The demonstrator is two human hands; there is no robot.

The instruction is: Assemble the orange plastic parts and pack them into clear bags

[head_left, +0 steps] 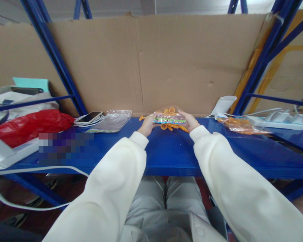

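Both hands hold a clear plastic bag (169, 119) with a colourful printed strip, just above the blue shelf (171, 151). My left hand (147, 124) is closed on the bag's left end, and my right hand (190, 121) grips its right end. Orange plastic pieces (171, 110) with round cup-like ends show behind or inside the bag; I cannot tell which. More orange pieces (175, 126) lie below it on the shelf. One small orange piece (141, 118) pokes out left of my left hand.
Left on the shelf are flat clear bags (113, 121), a phone with white cable (91, 117), a red plastic bag (32, 124) and a white power strip (17, 154). Rightward lie a bag of orange pieces (244, 126) and another power strip (280, 121). Cardboard (179, 64) closes the back.
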